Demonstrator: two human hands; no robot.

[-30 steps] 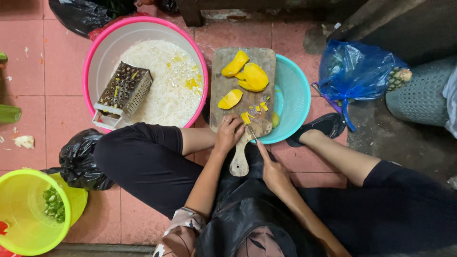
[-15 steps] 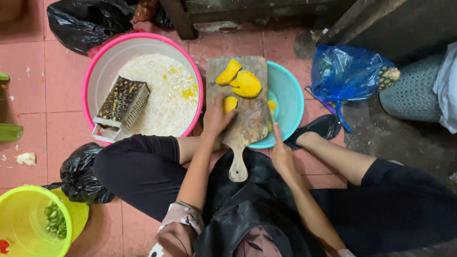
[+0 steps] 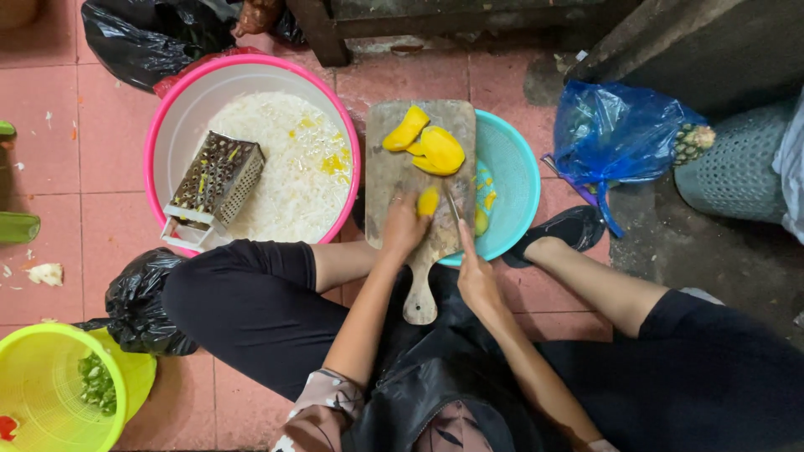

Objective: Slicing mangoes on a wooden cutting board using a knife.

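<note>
Left hand [image 3: 405, 228] was pressed down on a small yellow fruit piece [image 3: 428, 201] at mid-frame, fingers curled over its lower end, pinning it to the wooden cutting board [image 3: 394, 167]. The piece lay just above and right of that hand, long axis running roughly up-down in the frame. Right hand [image 3: 474, 276] sat just right of it, closed around a knife [image 3: 453, 206] — blade pointing toward the top of the frame, alongside the piece's right edge, nearly parallel to it. Touching or just off, couldn't tell.

Counts: one piece under the hand, a cluster of larger yellow pieces [image 3: 427, 144] at the board's top end — two or three, overlap hid the split. One board, its top end spanning onto one teal basin [image 3: 517, 172]. One pink basin [image 3: 251, 75] upper left with white shreds and one metal grater [image 3: 213, 180]. One yellow-green bucket [image 3: 42, 393] lower left.
</note>
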